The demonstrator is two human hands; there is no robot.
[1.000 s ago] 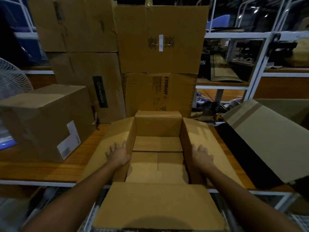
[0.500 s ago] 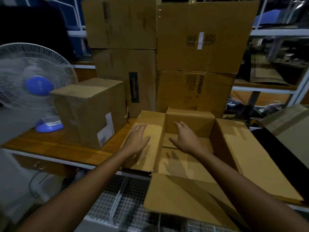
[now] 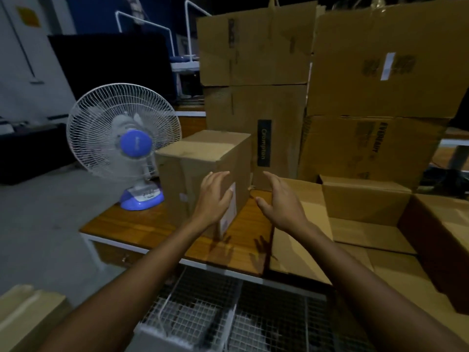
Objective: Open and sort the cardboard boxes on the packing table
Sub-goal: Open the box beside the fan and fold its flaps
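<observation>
A closed cardboard box [image 3: 200, 163] with a white label stands on the wooden table [image 3: 157, 224], left of centre. My left hand [image 3: 214, 199] hovers in front of its right face, fingers spread and holding nothing. My right hand [image 3: 281, 201] is open too, just right of the box's corner, above the table. An opened box [image 3: 365, 217] with its flaps folded out lies at the right.
A white and blue table fan [image 3: 127, 146] stands on the table's left end. Large cardboard boxes [image 3: 256, 97] are stacked along the back. A wire mesh basket [image 3: 203, 313] sits below the table's front edge. Another carton's corner [image 3: 22, 311] shows at the bottom left.
Both hands left the opened box and moved left toward the closed labelled box. My view swung left, bringing the fan fully into sight.
</observation>
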